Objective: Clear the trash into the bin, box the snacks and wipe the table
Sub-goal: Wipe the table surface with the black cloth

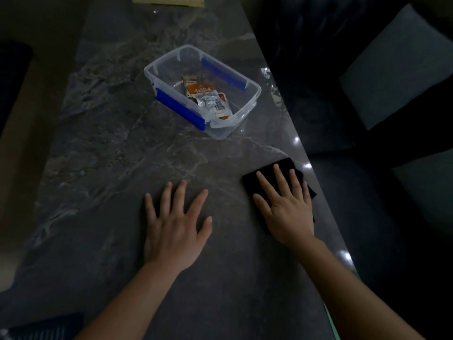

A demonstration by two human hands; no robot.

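You're pressing a black cloth [274,175] flat near the dark marbled bench's [103,148] right edge.

Your right hand [285,207] is lying on it, fingers spread; your left hand [175,227] is resting open on bare stone beside it. Farther off, the clear box [171,62] with blue clips is sitting lidless, snack packets [208,96] inside.
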